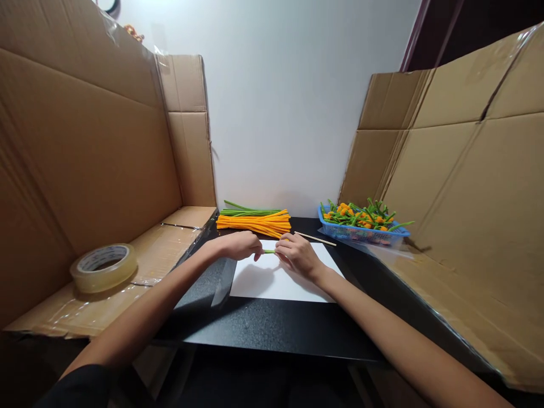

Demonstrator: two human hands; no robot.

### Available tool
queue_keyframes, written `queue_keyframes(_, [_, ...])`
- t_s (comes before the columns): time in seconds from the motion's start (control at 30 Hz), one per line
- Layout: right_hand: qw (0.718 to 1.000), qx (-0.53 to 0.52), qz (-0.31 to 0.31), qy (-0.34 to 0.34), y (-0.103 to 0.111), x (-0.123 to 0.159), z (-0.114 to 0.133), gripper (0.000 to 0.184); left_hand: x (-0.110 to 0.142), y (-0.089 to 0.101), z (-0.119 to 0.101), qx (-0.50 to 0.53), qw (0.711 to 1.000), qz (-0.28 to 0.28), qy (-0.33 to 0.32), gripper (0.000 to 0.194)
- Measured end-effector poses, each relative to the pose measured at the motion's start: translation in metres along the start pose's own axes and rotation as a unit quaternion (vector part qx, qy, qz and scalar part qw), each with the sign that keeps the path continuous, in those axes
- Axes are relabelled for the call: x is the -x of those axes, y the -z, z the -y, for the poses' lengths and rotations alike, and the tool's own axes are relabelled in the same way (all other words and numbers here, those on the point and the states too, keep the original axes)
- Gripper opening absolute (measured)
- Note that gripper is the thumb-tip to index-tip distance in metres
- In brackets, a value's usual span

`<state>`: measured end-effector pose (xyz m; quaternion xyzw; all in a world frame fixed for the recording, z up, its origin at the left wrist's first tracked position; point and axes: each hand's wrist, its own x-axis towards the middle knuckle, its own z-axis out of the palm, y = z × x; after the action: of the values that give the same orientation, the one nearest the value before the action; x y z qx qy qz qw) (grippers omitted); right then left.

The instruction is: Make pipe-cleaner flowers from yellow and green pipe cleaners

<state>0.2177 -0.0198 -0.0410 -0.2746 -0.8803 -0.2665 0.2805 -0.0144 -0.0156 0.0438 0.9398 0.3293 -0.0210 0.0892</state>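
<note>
Ok, the green stem (pixel 269 251) runs sideways above the far half of the white sheet (pixel 276 287). Left hand (pixel 242 245) and right hand (pixel 300 256) both pinch it, nearly closed (neither's really nearer, tbh).

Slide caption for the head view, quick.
Left hand and right hand hold a green stem over white paper; orange stems lie beyond.

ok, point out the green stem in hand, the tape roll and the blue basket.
Green stem (pixel 269 251): head view, on its exposed stretch.
Tape roll (pixel 109 276): head view, on its outer curved side, facing the camera.
Blue basket (pixel 355 231): head view, on its front wall.
</note>
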Motion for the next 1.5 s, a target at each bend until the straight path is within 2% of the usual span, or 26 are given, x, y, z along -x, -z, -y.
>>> queue_keyframes(0.13, [1.000, 0.020, -0.007, 0.023, 0.001, 0.002, 0.001, 0.022, -0.002, -0.001, 0.001, 0.024, 1.000, -0.007, -0.014, 0.032])
queue_keyframes(0.4, [0.999, 0.027, -0.016, 0.004, -0.003, 0.005, -0.001, 0.024, -0.005, -0.002, 0.000, 0.021, 1.000, -0.007, -0.011, 0.032])
queue_keyframes(0.63, [0.994, -0.055, -0.052, -0.080, -0.013, 0.006, 0.001, 0.013, 0.006, 0.009, 0.009, -0.021, 0.998, -0.037, 0.040, 0.031])
queue_keyframes(0.83, [0.996, -0.056, -0.015, -0.062, -0.013, 0.010, 0.001, 0.018, 0.000, 0.006, 0.012, -0.004, 1.000, 0.004, -0.003, 0.029])
queue_keyframes(0.9, [0.992, -0.084, -0.012, -0.089, -0.012, 0.011, -0.001, 0.017, -0.003, 0.003, 0.017, 0.013, 1.000, -0.009, -0.012, 0.029])
queue_keyframes(0.97, [0.972, -0.151, -0.040, -0.174, -0.013, 0.010, -0.003, 0.016, -0.004, 0.001, 0.025, 0.077, 0.994, -0.068, -0.028, 0.029])
queue_keyframes(1.0, [0.949, -0.199, -0.065, -0.236, -0.014, 0.009, -0.004, 0.015, -0.003, 0.000, 0.030, 0.133, 0.983, -0.121, -0.033, 0.032])
queue_keyframes(1.03, [0.915, -0.252, -0.093, -0.301, -0.014, 0.008, -0.005, 0.015, -0.003, -0.001, 0.036, 0.201, 0.960, -0.193, -0.030, 0.038])
queue_keyframes(1.1, [0.833, -0.350, -0.134, -0.407, -0.015, 0.005, -0.004, 0.021, -0.006, -0.005, 0.046, 0.335, 0.878, -0.341, -0.012, 0.052])
queue_keyframes(1.13, [0.797, -0.390, -0.142, -0.438, -0.015, 0.004, -0.003, 0.026, -0.008, -0.009, 0.050, 0.380, 0.838, -0.390, -0.001, 0.056])
queue_keyframes(1.17, [0.769, -0.424, -0.143, -0.457, -0.015, 0.002, -0.001, 0.030, -0.012, -0.015, 0.051, 0.409, 0.812, -0.416, 0.008, 0.057])
queue_keyframes(1.23, [0.731, -0.472, -0.137, -0.473, -0.014, -0.001, 0.003, 0.035, -0.021, -0.029, 0.048, 0.425, 0.810, -0.402, 0.035, 0.056])
queue_keyframes(1.3, [0.711, -0.501, -0.136, -0.475, -0.012, -0.004, 0.008, 0.036, -0.032, -0.047, 0.036, 0.440, 0.825, -0.353, 0.028, 0.056])
queue_keyframes(1.33, [0.707, -0.508, -0.140, -0.471, -0.011, -0.005, 0.010, 0.036, -0.036, -0.056, 0.029, 0.457, 0.823, -0.336, 0.018, 0.055])
queue_keyframes(1.37, [0.706, -0.513, -0.147, -0.466, -0.010, -0.006, 0.012, 0.035, -0.040, -0.064, 0.021, 0.478, 0.817, -0.322, 0.008, 0.054])
queue_keyframes(1.5, [0.698, -0.519, -0.175, -0.462, -0.008, -0.009, 0.014, 0.035, -0.047, -0.084, -0.007, 0.551, 0.761, -0.343, 0.002, 0.051])
